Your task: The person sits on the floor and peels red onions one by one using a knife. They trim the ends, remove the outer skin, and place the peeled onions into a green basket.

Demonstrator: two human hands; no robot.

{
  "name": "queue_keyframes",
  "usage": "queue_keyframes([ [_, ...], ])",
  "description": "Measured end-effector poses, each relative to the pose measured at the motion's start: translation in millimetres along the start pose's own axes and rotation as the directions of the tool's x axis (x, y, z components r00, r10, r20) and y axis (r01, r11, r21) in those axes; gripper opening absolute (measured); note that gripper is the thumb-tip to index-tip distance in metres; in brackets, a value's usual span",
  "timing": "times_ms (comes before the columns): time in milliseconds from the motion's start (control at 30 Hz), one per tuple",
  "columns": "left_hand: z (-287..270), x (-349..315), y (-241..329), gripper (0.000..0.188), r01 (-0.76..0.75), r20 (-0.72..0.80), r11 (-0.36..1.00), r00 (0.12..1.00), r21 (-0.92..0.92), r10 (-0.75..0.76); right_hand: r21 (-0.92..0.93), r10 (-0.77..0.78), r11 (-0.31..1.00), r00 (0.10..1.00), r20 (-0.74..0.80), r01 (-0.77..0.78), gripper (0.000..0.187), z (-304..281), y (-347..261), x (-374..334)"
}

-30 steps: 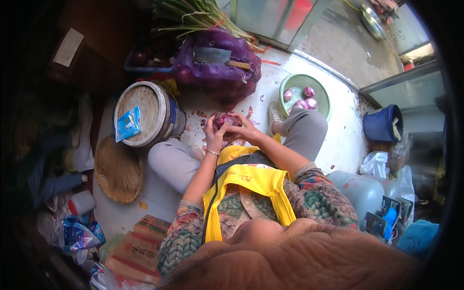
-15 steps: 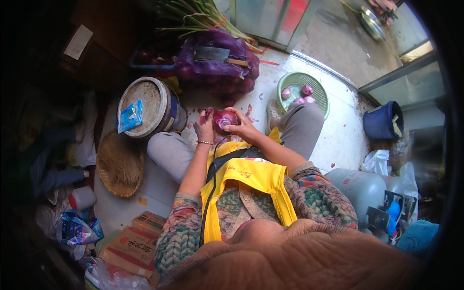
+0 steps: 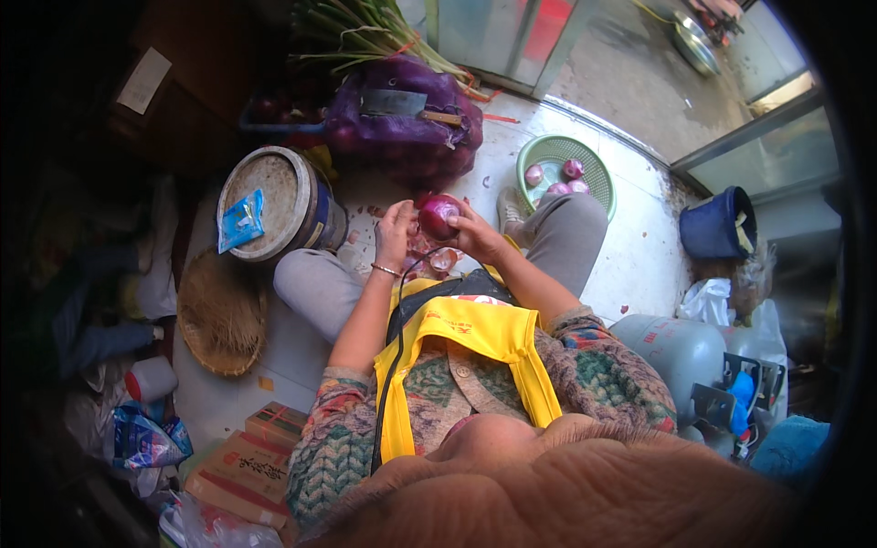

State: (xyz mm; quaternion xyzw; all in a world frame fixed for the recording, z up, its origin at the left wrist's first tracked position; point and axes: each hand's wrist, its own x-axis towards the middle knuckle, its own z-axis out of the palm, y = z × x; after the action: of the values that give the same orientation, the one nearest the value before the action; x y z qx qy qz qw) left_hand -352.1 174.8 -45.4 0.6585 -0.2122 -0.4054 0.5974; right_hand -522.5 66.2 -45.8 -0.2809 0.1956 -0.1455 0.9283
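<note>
A red onion (image 3: 438, 217) with shiny purple-red skin is held up between my knees. My right hand (image 3: 477, 236) grips it from the right, thumb and fingers round its side. My left hand (image 3: 395, 236) is close to the onion's left side with its fingers stretched out; no peel shows in it. Whether its fingertips touch the onion is hard to make out. Below the hands lie loose onion skins (image 3: 443, 260) in a pile. Several peeled onions (image 3: 573, 169) sit in a green plastic colander (image 3: 603, 183) beyond my right knee.
A purple mesh sack (image 3: 402, 137) of onions stands ahead, a cleaver (image 3: 393, 102) on top, scallions (image 3: 384, 36) behind. Left are a lidded bucket (image 3: 265, 192) and a wicker basket (image 3: 222, 315). Right are a blue bucket (image 3: 713, 228) and a gas cylinder (image 3: 671, 352).
The onion has turned and shows more of its smooth side. The dark red peel seen at my left fingers is gone from them, and those fingers have straightened. My right hand keeps its grip.
</note>
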Motion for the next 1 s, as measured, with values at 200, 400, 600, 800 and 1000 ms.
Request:
queue_keyframes([
  [200,-10,4,10,0.033,-0.357,0.152,0.906,0.932,0.228,0.329,-0.324,-0.011,0.946,1.0,-0.011,0.007,0.067,-3,9,12],
  [400,-10,0,17,0.017,-0.366,0.086,0.897,0.93,0.249,0.356,-0.181,0.057,0.981,0.998,-0.038,-0.063,0.068,7,9,9],
  [600,-29,16,-34,0.015,-0.302,0.049,0.646,0.924,0.701,0.378,0.127,0.035,0.991,0.993,0.115,-0.049,0.066,7,9,1],
  [800,-23,17,-39,0.041,-0.159,0.102,0.977,0.984,0.14,0.146,0.327,0.085,0.935,0.98,0.179,-0.14,0.066,-26,11,9],
  [1000,3,-14,-6,0.072,-0.587,0.25,0.72,0.809,0.369,0.532,0.263,0.094,0.956,0.985,0.145,-0.13,0.069,-19,14,14],
])
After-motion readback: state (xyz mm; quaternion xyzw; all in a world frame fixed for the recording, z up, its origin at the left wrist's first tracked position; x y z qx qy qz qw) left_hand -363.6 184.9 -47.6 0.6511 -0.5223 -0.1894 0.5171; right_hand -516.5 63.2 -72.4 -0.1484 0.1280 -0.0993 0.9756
